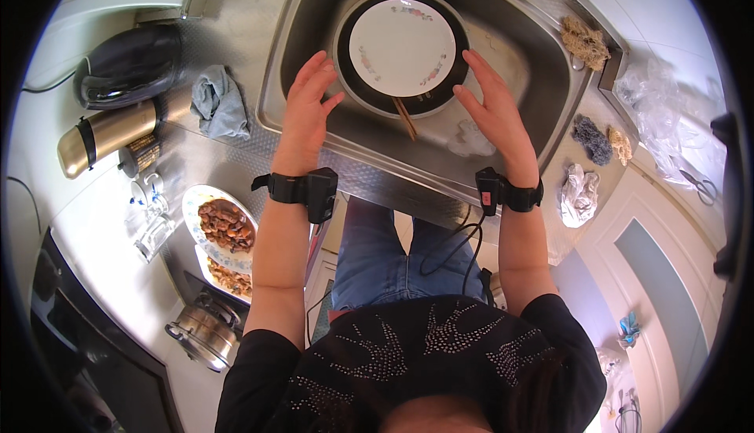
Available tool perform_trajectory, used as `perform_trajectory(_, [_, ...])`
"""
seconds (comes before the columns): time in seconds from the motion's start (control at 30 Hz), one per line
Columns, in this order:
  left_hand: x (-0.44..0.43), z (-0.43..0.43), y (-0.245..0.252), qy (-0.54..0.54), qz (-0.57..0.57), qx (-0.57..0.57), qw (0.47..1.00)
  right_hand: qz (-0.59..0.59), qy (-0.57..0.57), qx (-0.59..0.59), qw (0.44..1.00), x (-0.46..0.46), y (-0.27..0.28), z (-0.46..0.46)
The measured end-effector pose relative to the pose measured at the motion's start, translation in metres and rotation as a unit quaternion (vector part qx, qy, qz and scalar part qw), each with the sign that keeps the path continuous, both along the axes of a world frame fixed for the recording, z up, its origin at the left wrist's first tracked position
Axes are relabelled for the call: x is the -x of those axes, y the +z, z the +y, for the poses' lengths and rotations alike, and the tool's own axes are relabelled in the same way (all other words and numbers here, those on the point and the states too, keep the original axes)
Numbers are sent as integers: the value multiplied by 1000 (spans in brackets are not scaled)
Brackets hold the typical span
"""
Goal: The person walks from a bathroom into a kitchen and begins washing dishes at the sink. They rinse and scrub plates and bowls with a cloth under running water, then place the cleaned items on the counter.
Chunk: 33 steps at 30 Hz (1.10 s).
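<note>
Before me is a steel sink basin. In it rests a round pan with a black inside, and on that a white plate with a floral rim. Wooden chopsticks stick out from under the plate towards me. My left hand hovers at the pan's left side, fingers spread and holding nothing. On the other side, my right hand is held with thumb and fingers apart near the pan's rim; whether it touches is hard to tell. Crumpled clear plastic lies in the basin beside it.
Left of the sink are a grey cloth, a black appliance, a gold flask and plates of cooked food. A steel pot stands farther back. Scouring pads, a crumpled white cloth and scissors are at right.
</note>
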<state>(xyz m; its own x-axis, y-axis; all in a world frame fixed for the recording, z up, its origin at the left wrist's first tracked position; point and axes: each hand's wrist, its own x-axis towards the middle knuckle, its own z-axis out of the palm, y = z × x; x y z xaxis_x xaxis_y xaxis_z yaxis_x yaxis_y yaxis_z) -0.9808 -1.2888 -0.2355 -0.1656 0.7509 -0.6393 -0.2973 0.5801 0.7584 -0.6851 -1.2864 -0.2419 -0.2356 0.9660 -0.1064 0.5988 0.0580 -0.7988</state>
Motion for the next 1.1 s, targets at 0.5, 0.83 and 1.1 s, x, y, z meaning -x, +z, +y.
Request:
perform_trajectory(0.5, [-27, 12, -22, -35, -143, 57, 988, -140, 25, 4, 990, 17, -24, 17])
perform_trajectory(0.83, [-31, 13, -17, -41, -158, 57, 985, -110, 2, 72, 991, 21, -27, 23])
perform_trajectory(1.1, [-33, 16, -28, -54, -143, 39, 987, -56, -11, 112, 992, 18, -32, 26])
